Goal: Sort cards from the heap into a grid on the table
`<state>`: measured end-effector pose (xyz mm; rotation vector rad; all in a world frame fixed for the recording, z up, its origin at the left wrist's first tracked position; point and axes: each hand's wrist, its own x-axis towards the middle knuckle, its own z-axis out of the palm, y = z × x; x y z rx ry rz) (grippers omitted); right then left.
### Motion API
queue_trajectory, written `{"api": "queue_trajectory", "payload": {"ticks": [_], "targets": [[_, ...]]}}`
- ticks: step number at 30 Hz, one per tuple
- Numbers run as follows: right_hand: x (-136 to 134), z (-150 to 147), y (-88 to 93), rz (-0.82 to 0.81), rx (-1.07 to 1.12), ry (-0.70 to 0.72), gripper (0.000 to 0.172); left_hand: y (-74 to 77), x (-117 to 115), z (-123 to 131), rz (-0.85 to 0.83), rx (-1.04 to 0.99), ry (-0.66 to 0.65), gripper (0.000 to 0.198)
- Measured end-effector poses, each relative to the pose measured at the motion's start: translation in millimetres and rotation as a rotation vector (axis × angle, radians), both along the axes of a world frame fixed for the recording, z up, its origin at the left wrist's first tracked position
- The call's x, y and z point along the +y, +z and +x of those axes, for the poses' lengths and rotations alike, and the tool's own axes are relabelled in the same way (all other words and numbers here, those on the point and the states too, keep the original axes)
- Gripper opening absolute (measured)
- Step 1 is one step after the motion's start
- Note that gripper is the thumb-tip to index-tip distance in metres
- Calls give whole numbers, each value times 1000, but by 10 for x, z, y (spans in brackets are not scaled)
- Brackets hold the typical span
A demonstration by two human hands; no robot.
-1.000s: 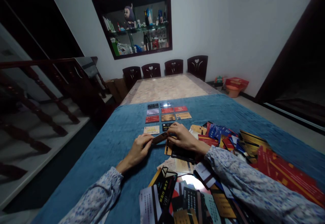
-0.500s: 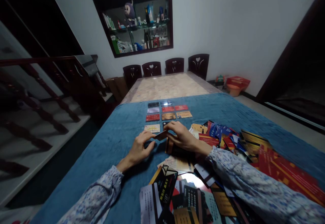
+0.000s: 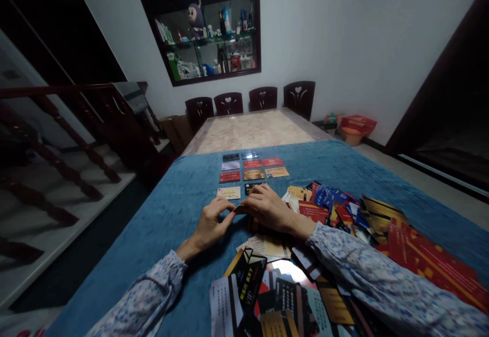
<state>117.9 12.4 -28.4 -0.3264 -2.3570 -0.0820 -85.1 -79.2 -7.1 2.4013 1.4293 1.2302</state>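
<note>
Between my two hands a plastic card [image 3: 239, 208] is held nearly edge-on, so its printed face cannot be read. My left hand [image 3: 214, 221] pinches its left end with thumb and forefinger. My right hand [image 3: 269, 208] grips the other end, fingers bent over it. Just beyond lie a white and yellow card [image 3: 228, 193] and a black card [image 3: 250, 188], the latter partly hidden by my right hand. Farther off, several cards lie in rows, among them a gold card [image 3: 253, 175] and a red card [image 3: 229, 176].
A loose heap of cards [image 3: 286, 296] spreads at the near edge, another heap [image 3: 336, 204] to the right, beside red sheets [image 3: 428, 255]. A blue cloth [image 3: 164, 214] covers the near part of the table [image 3: 260, 128]. Dark chairs [image 3: 263, 98] stand at its far end.
The card has been tilted flatter, turning its face away from view. My right fingers have come down and closer over it, while my left thumb has moved up onto its end.
</note>
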Motion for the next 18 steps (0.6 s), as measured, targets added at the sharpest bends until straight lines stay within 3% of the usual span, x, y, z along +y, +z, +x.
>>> {"api": "queue_trajectory", "payload": {"ticks": [9, 18], "targets": [[42, 53, -54, -113, -152, -57, 17, -95, 66, -199, -108, 58, 68, 7], [30, 45, -65, -85, -133, -48, 16, -106, 89, -225, -143, 101, 64, 9]]}}
